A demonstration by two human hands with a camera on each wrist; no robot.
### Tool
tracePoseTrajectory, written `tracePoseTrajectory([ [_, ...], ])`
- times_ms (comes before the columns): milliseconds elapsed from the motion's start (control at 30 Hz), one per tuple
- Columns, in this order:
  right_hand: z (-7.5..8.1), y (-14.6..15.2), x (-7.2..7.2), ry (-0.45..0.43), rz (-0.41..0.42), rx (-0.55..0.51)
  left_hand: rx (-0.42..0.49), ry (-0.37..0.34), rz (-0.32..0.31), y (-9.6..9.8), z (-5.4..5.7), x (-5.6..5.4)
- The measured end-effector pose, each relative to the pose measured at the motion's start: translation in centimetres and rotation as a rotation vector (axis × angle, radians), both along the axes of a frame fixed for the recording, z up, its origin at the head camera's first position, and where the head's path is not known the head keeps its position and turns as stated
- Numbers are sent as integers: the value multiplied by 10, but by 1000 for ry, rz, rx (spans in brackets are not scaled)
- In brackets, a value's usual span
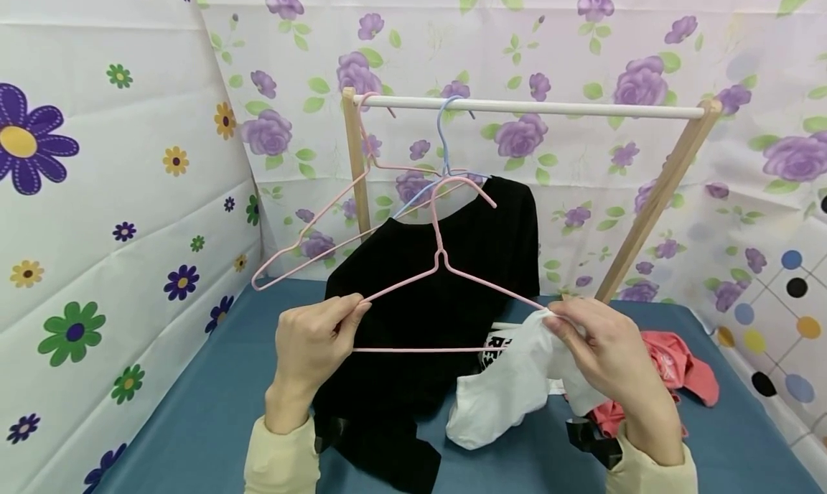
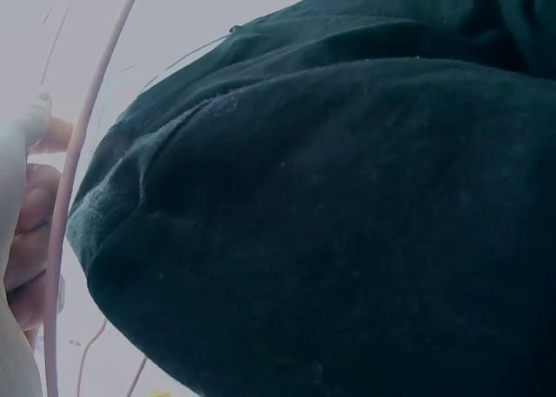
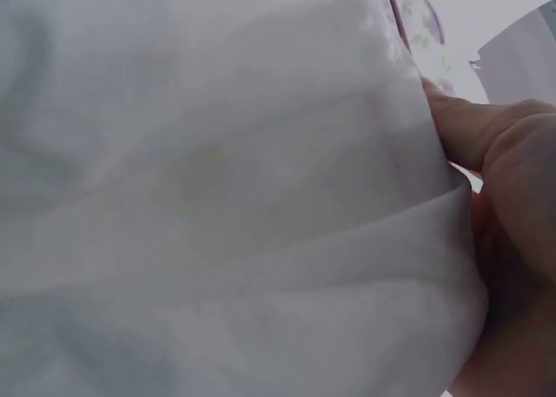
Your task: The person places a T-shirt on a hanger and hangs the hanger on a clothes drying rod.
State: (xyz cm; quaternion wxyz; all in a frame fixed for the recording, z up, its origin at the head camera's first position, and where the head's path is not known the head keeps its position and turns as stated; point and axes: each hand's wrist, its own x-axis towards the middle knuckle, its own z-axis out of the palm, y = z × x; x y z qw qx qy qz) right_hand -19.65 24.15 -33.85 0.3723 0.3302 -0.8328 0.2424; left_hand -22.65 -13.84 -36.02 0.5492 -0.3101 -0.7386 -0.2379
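Note:
Both hands hold a pink hanger [image 1: 420, 350] in front of a clothes rack. My left hand [image 1: 316, 339] pinches its left end between thumb and fingers; in the left wrist view the pink hanger wire [image 2: 78, 136] passes beside the fingers. At the right end, my right hand [image 1: 601, 343] grips a white garment [image 1: 500, 404] together with the hanger's end, which the cloth covers. The white cloth [image 3: 234, 197] fills most of the right wrist view and droops below the hanger. Directly behind is a black long-sleeved top [image 1: 413, 314] on a blue hanger [image 1: 444, 131].
The rack has a white rod [image 1: 549, 108] and wooden legs [image 1: 659, 199]. Another pink hanger [image 1: 371, 160] hangs near its left end. A crumpled coral-red garment [image 1: 691, 372] lies on the blue table cover [image 1: 194, 422] at right. Flower-patterned sheets [image 1: 278, 214] stand behind and at the left.

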Motion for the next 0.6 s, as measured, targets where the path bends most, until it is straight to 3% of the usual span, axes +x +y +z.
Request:
tracePoseTrajectory([
  [100, 0, -1, 2, 14, -29, 18, -9, 9, 19, 2, 0, 0],
  [367, 4, -3, 9, 0, -97, 51, -10, 27, -10, 9, -1, 0],
  [600, 4, -10, 11, -68, -52, 43, -55, 51, -69, 24, -4, -1],
])
